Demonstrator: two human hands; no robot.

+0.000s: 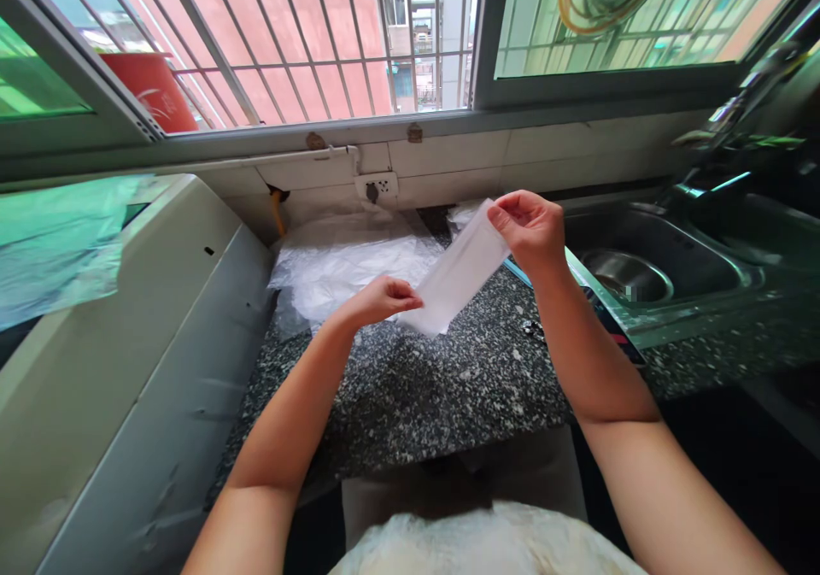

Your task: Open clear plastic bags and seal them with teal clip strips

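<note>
Between my two hands a flat, folded strip of clear plastic bag (458,272) is stretched on a slant above the speckled counter. My left hand (383,299) pinches its lower left edge with thumb and fingers. The upper right corner is gripped by my right hand (530,226). Behind my left hand lies a loose, crinkled pile of clear plastic bags (346,259). More clear plastic (462,214) shows just behind the held strip, partly hidden by it.
A steel sink (692,259) with a metal bowl (628,274) is at the right. A dark flat object (615,327) lies by my right forearm. A white appliance (166,293) bounds the dark speckled counter (442,404) on the left. A wall socket (377,186) sits behind.
</note>
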